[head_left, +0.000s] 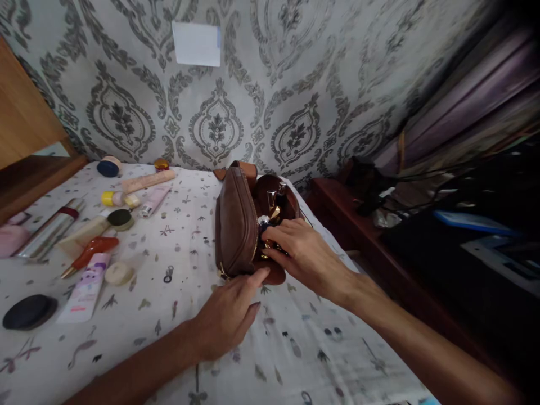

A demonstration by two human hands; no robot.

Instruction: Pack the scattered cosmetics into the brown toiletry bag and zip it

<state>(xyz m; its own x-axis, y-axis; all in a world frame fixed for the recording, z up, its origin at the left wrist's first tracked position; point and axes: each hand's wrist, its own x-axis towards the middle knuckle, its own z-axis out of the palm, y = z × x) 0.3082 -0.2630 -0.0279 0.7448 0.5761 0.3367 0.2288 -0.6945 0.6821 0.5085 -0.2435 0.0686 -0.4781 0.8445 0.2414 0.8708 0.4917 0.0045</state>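
Evidently, the open bag (236,225) on the cloth (181,306) was best steadied by the left hand (223,316), fingers parted at its near end, while the right hand (311,254), fingers bent, grip unclear, reached inside.

Through my feed, I read this as someone's home, though I can't tell which room: ornate patterned wallpaper (217,121), purplish draped fabric (459,107), wooden furniture (29,101), and a printed cloth (169,320) scattered with personal cosmetics (86,287) beside a brown bag (236,222).
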